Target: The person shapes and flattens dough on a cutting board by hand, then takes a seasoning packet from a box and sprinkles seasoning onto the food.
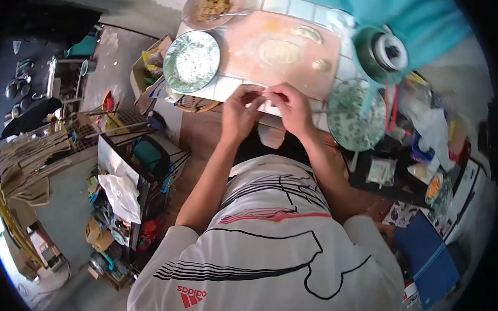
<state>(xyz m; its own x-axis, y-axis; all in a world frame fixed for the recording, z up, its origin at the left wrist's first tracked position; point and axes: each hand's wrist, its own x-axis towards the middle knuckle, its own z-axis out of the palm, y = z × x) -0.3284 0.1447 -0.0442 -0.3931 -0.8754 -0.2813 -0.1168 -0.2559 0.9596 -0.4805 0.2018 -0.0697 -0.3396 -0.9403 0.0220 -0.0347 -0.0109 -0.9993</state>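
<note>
My left hand (240, 112) and my right hand (293, 108) meet at the front edge of a white tiled counter (301, 8). The fingers of both are pinched together, fingertips nearly touching. A small pale bit shows between them, but I cannot make out what it is. Just beyond lies a pink board (239, 50) dusted with flour. On it rest a flat oval of dough (279, 52), a pale folded piece (309, 34) and a small lump of dough (321, 65).
Left of the board is a green-rimmed plate (171, 63) with white powder; behind it, a bowl (190, 13) holds brown crumbly food. At right are a green patterned plate (356, 123), a teal pot (364, 59) and turquoise cloth (420, 14). A cardboard box (140, 77) stands left.
</note>
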